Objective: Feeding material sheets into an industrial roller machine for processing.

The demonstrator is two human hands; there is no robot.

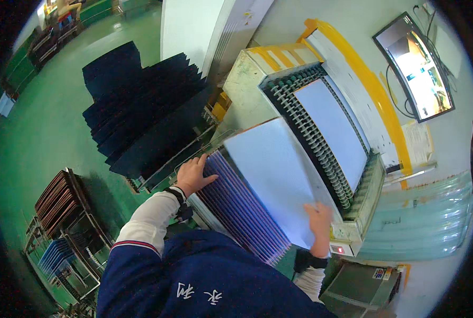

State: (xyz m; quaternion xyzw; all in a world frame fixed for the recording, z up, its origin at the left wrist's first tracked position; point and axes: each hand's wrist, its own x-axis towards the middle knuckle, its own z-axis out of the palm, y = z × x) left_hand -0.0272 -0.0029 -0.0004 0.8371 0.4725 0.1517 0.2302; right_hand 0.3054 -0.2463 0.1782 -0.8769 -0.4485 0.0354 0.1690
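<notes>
My left hand (pixel 193 175) rests with spread fingers on the near edge of a thick stack of bluish-purple sheets (pixel 242 209) standing in front of a machine. My right hand (pixel 319 220) presses flat on the lower corner of the top pale blue sheet (pixel 271 169), which lies tilted toward the roller conveyor (pixel 313 135). A second pale sheet (pixel 334 127) lies further along on the rollers. Both wrists wear dark straps below white sleeves.
A large fanned stack of black sheets (pixel 152 111) stands to the left on a rack. Brown and blue sheets sit in a wire rack (pixel 67 222) on the green floor. A monitor (pixel 416 66) hangs upper right. Clear plastic strip curtains (pixel 422 217) hang at right.
</notes>
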